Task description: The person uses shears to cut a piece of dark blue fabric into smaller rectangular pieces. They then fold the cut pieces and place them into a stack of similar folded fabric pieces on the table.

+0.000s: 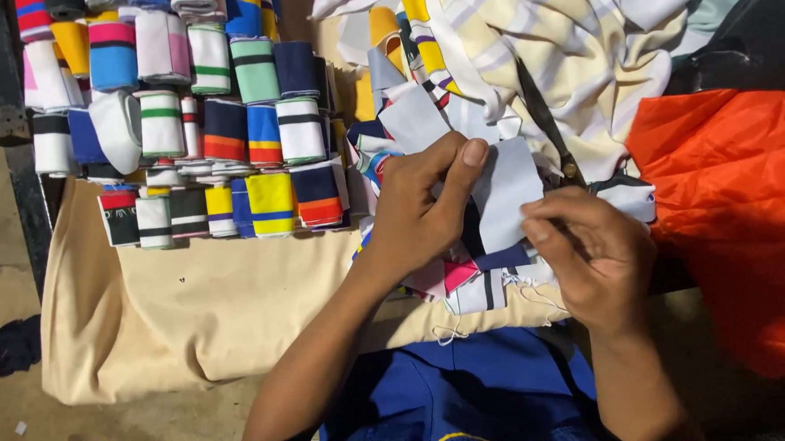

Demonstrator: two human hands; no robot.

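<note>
My left hand [419,210] and right hand [591,255] both pinch a pale grey fabric piece [503,192], fingers closed on its edges, above a small heap of scraps. Striped folded cuffs [227,131] lie in rows upper left; orange cloth [732,212] right, cut off. Beige table cover [191,303]; scissors [544,119] partly hidden.

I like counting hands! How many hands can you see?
2: the left hand pinching a pale fabric piece, the right hand beside it. No others show.
</note>
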